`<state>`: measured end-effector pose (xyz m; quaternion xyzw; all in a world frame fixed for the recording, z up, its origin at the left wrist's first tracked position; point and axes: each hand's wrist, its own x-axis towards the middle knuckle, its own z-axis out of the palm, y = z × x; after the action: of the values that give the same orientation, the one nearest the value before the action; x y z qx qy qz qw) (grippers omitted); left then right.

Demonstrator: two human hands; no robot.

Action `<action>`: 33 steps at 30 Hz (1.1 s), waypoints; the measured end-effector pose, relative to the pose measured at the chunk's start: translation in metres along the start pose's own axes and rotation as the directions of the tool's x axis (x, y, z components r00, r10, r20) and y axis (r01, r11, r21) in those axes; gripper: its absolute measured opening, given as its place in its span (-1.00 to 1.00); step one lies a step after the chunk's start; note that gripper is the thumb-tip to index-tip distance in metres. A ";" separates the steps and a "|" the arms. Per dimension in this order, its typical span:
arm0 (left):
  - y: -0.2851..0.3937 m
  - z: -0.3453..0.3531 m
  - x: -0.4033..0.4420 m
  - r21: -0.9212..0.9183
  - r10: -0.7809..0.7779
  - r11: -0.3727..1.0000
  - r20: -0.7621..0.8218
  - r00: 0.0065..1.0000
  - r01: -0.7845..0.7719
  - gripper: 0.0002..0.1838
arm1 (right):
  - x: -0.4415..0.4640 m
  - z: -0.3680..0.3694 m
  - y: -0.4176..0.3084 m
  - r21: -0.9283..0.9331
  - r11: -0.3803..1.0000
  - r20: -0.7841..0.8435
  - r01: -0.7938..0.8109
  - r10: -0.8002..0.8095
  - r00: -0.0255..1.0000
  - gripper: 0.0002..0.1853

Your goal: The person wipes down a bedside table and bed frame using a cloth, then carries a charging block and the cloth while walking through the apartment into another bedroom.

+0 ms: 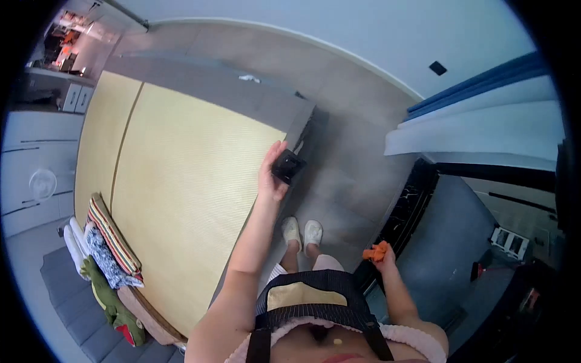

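In the head view, my left hand [269, 172] is stretched out over the corner edge of the bed, its fingers round a small black object [288, 166] that looks like a device. My right hand [383, 259] is at the lower right, closed on a crumpled orange cloth [376, 251], near the dark doorway edge. A pale woven mat [187, 151] covers the bed beside my left arm. The mat does not touch the orange cloth.
Pillows and a green plush toy [112, 302] lie at the bed's head. White curtains [478, 124] hang at the right by a black-framed doorway [417, 193]. Grey floor [357, 121] runs around the bed. A small white item [249, 78] rests on the bed's grey edge.
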<state>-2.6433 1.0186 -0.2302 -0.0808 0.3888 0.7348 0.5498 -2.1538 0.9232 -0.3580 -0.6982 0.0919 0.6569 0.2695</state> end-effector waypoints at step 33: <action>0.048 0.354 -0.103 0.086 -0.088 0.996 0.704 0.705 0.039 -0.24 | -0.357 0.177 -0.242 0.185 0.726 0.499 0.662 -0.650 0.573 -0.63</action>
<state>-2.5367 1.1709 0.0919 0.2108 0.1695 0.6775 0.6840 -2.2334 1.1331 0.0504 -0.4744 -0.2586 0.6772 0.4995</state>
